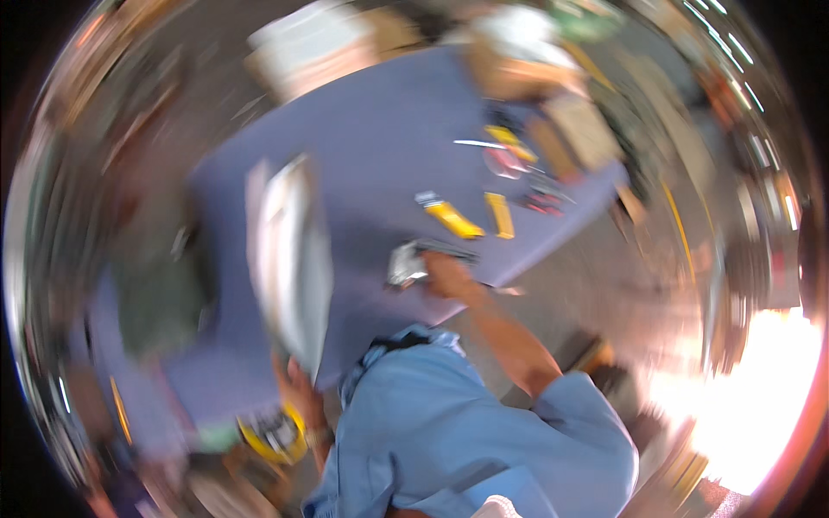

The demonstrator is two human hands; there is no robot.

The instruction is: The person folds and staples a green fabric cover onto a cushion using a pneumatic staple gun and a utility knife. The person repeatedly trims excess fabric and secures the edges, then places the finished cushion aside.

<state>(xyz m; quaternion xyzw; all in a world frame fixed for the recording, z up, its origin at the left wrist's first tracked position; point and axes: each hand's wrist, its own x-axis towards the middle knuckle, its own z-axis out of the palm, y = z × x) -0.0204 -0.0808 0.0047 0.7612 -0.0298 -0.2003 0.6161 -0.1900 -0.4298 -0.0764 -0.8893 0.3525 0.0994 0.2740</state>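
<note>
My left hand (298, 388) grips the lower end of a flat white-and-grey packet (295, 259), which stands tilted up over the table and is smeared by motion. To its right, my right hand (446, 274) is closed on a silver-and-black tool (410, 262) low over the purple-blue table (363, 129). The tool's exact kind is too blurred to make out. Just beyond that hand lie a long yellow object (453, 220) with a pale end and a shorter yellow piece (499, 216).
Farther right on the table are a pinkish-red round thing (503, 161), red-and-dark tools (544, 203) and a cardboard box (583, 129). More boxes (522, 60) stand at the far edge. A dark green heap (160, 285) is at the left; a yellow-rimmed object (275, 434) sits near my left wrist.
</note>
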